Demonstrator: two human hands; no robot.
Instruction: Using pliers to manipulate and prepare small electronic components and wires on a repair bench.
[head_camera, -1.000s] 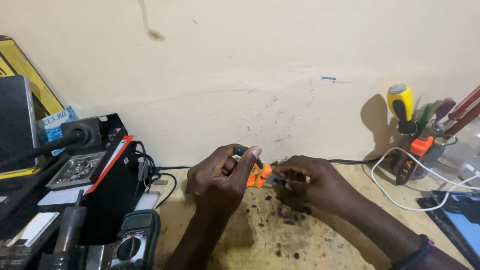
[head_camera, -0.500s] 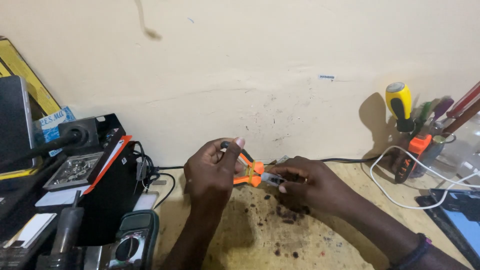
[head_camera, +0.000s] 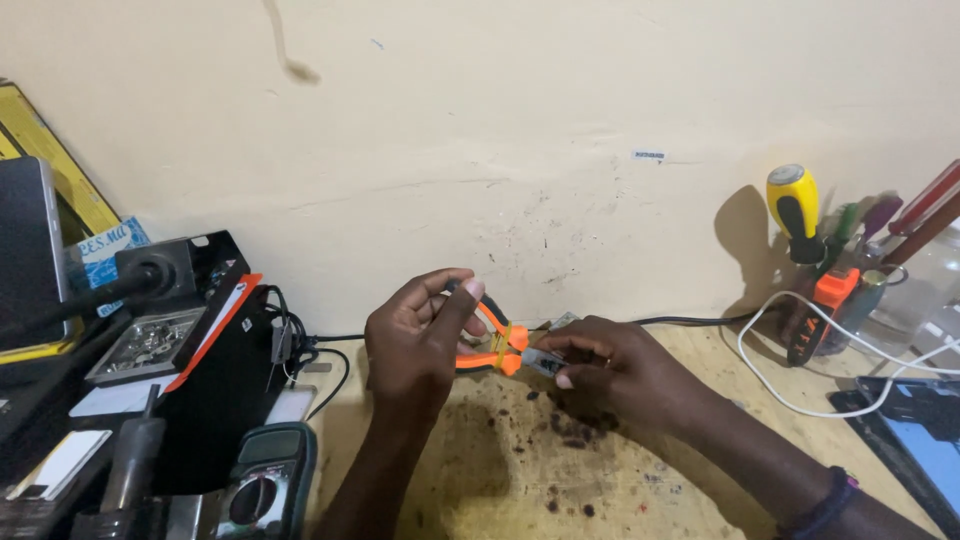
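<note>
My left hand (head_camera: 415, 335) wraps the orange pliers (head_camera: 495, 345) above the scorched bench (head_camera: 620, 490), fingers curled round the handles, while my right hand (head_camera: 610, 365) pinches a small part (head_camera: 545, 362) at their nose; I judge a firm squeeze is next.

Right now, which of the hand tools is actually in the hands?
The orange-handled pliers, gripped by the left hand; the yellow-handled screwdriver and others stand in the holder at right.

My pliers (head_camera: 495, 345): orange handles with black. Bench (head_camera: 640, 490): tan wood, dark burn specks. Wall (head_camera: 500, 120): cream, scuffed. Screwdriver (head_camera: 792, 205): yellow and black handle. Cable (head_camera: 800, 350): white. Multimeter (head_camera: 268, 485): dark green. Box (head_camera: 205, 350): black, orange edge.
</note>
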